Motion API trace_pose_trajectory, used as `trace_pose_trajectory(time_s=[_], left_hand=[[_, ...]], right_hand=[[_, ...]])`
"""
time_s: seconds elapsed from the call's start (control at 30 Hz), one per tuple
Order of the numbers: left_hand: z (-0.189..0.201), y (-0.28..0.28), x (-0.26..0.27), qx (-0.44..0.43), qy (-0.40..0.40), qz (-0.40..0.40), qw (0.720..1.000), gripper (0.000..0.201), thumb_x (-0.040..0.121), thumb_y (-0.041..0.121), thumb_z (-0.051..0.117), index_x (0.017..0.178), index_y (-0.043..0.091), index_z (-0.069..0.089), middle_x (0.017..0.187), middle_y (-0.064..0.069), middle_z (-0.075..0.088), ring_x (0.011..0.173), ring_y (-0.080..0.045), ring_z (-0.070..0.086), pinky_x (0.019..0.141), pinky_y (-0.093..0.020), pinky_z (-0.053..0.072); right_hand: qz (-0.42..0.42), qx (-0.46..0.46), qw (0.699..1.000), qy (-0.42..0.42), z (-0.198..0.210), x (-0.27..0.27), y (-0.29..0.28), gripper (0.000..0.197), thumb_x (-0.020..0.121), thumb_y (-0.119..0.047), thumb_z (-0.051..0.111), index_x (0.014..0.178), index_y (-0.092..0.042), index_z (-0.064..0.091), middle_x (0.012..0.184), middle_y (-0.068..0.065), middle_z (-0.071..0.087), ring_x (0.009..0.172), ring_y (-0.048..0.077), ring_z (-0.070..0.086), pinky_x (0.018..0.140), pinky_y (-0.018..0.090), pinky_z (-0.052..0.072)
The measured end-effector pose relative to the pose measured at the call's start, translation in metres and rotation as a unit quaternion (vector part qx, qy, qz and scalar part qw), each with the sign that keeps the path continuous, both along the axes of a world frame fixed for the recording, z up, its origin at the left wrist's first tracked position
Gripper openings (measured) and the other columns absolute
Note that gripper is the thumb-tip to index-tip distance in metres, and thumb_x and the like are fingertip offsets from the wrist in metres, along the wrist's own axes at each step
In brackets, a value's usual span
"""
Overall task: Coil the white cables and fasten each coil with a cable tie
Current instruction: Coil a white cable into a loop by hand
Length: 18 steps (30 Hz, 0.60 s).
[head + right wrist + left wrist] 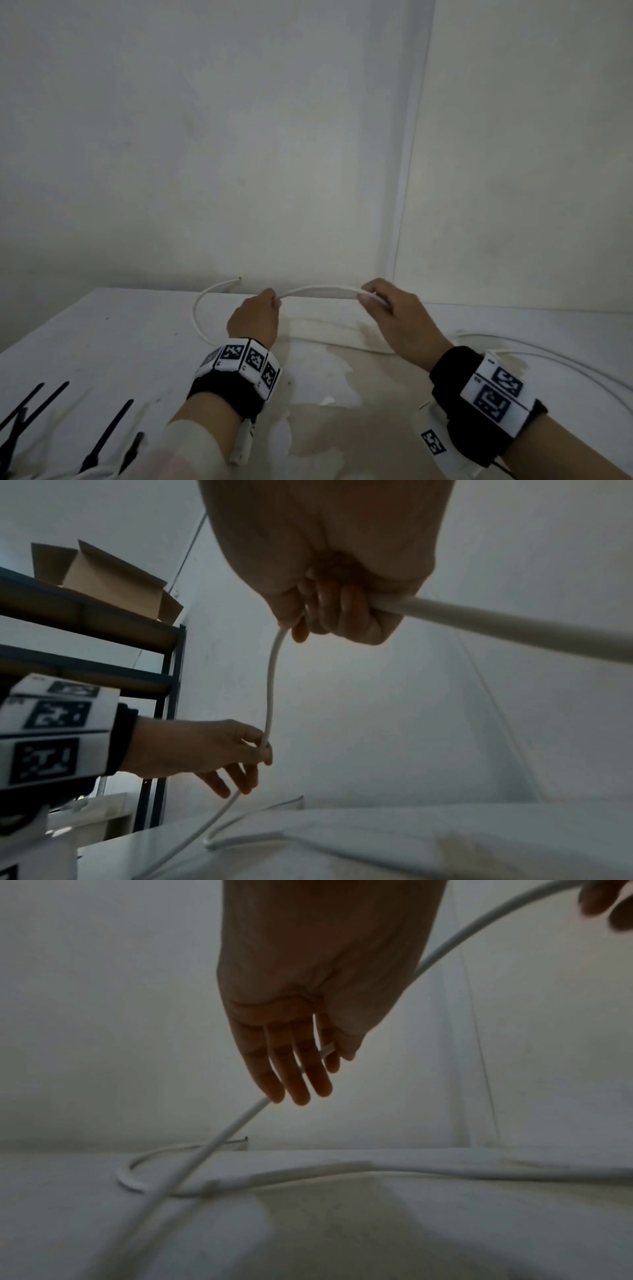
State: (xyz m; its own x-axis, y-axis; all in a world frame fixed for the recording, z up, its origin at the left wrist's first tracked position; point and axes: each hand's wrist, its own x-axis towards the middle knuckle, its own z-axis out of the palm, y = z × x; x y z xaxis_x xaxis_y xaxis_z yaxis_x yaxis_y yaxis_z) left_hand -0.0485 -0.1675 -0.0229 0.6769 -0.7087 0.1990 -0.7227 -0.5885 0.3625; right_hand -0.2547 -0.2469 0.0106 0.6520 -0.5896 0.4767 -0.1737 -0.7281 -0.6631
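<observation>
You are holding one white cable [322, 292] stretched in a shallow arc between your hands, raised above the far part of the tabletop [102, 329]. Your left hand [255, 317] is pinching it between thumb and forefinger, with the other fingers hanging loose and nearly straight. Your right hand [399, 318] is curling all its fingers round the round, smooth cable. From your left hand the cable is dropping to the tabletop and looping in a wide curve, its cut end [238, 279] lying by the wall [205, 154]. More white cable [548, 359] is lying in long curves on the right; whether it is a second cable I cannot tell. At least four black cable ties [109, 435], thin and straight, are lying at the near left edge. The tabletop is white with a worn tan patch [329, 394] between your wrists, and it is ending at the wall corner.
</observation>
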Motion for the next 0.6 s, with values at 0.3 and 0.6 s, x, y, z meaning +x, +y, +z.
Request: trace_pose_trajectory(time_s=[0.3,0.6], left_hand=[[0.018,0.029,0.005,-0.061,-0.013,-0.026,0.998,0.035,0.096,0.035,0.042,0.097,0.009,0.065,0.110,-0.021,0.054,0.103,-0.035,0.054,0.082,-0.040,0.044],[0.048,0.058,-0.041,-0.227,0.380,-0.077,0.893,0.034,0.096,0.012,0.035,0.067,0.009,0.053,0.049,0.002,0.036,0.033,-0.007,0.027,0.033,-0.015,0.020]], right_hand=[[-0.151,-0.026,0.984,-0.090,0.021,-0.060,-0.028,0.017,0.093,-0.016,0.052,0.082,-0.006,0.062,0.064,0.005,0.049,0.058,0.013,0.039,0.055,0.014,0.032],[-0.219,-0.096,0.965,0.109,0.014,-0.104,-0.020,0.021,0.097,-0.016,0.041,0.106,-0.007,0.058,0.088,0.003,0.050,0.077,0.023,0.050,0.067,0.031,0.036]])
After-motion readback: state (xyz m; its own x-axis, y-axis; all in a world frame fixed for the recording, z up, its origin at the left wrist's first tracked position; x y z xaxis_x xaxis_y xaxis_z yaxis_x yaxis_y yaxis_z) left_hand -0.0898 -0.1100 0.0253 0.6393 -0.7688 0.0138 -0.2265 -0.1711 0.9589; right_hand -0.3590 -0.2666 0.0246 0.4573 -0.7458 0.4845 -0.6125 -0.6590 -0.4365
